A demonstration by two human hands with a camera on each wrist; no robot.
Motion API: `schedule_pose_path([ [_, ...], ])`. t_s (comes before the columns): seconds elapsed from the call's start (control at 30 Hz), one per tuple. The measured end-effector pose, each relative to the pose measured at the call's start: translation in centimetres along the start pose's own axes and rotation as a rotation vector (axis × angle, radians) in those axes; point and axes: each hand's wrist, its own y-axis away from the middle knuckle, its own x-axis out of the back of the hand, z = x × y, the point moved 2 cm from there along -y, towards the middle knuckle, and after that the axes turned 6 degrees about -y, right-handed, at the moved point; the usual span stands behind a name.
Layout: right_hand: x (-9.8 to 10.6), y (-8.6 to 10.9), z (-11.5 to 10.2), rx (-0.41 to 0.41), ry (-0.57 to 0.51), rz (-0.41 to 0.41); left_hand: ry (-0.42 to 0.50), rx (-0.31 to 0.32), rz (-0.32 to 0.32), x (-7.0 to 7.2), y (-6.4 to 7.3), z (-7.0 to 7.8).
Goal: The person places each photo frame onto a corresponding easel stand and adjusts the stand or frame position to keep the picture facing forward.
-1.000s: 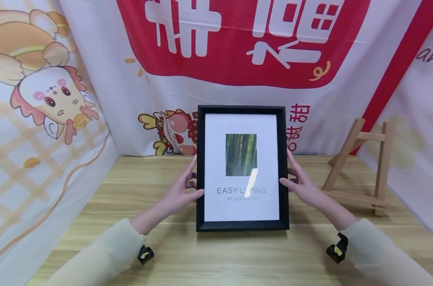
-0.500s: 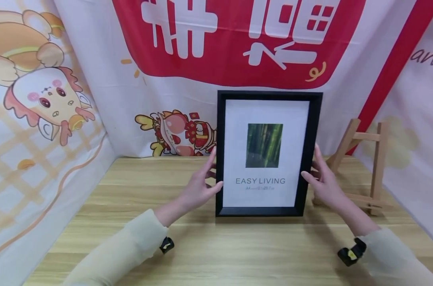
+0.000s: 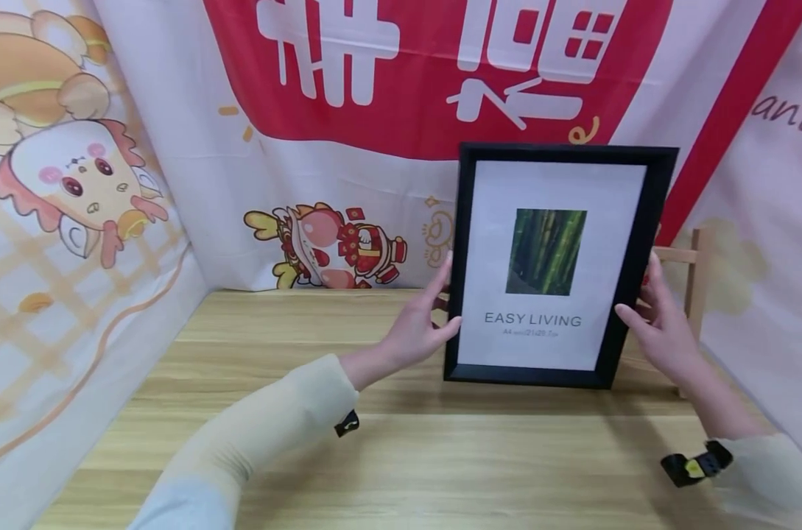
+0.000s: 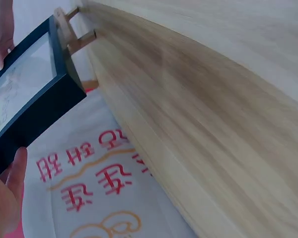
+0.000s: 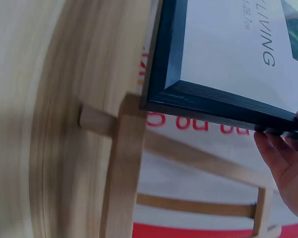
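Note:
A black picture frame (image 3: 533, 375) with a white insert, a bamboo picture and the words EASY LIVING is held upright between both hands. My left hand (image 3: 419, 328) grips its left side, thumb on the front edge and fingers around the back. On the opposite side my right hand (image 3: 662, 331) grips it the same way, thumb on the front. In both wrist views the frame is raised off the table. A wooden easel (image 3: 695, 287) stands behind the frame at the right, largely covered by it in the head view; the right wrist view shows its front ledge (image 5: 123, 173) near the frame's lower corner.
The wood-grain table (image 3: 347, 471) reaches back to a white and red printed cloth (image 3: 347, 169). Cartoon cloth (image 3: 62, 243) hangs along the left, and another printed cloth (image 3: 758, 243) along the right, beside the easel. A black wrist strap (image 3: 695, 465) sits at the right cuff.
Both hands have carried the picture frame to the right and upward, from mid-table to in front of the easel. The frame now hides much of the easel and leans slightly clockwise.

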Motion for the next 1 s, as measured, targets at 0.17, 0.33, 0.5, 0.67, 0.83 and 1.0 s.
schedule_pose_path([
  [0.17, 1.7, 0.2, 0.4, -0.002, -0.002, 0.054, -0.003, -0.038, -0.006, -1.2, -1.6, 0.5],
  [0.33, 3.8, 0.2, 0.8, 0.02, -0.004, 0.103, -0.028, -0.086, -0.016, -2.7, -3.8, 1.0],
  [0.5, 6.2, 0.1, 1.1, 0.003, 0.007, 0.127, -0.021, -0.132, -0.021, -4.1, -5.8, 1.8],
  [0.67, 8.2, 0.0, 1.5, -0.039, 0.106, 0.134, 0.017, -0.132, -0.059, -5.9, -7.4, 2.6],
  [0.83, 10.0, 0.2, 2.4, -0.097, 0.152, 0.153, 0.017, -0.1, -0.091, -7.5, -8.7, 3.2],
  [1.0, 11.1, 0.1, 2.9, -0.127, 0.135, 0.202, -0.005, -0.066, -0.097, -8.5, -9.9, 3.4],
])
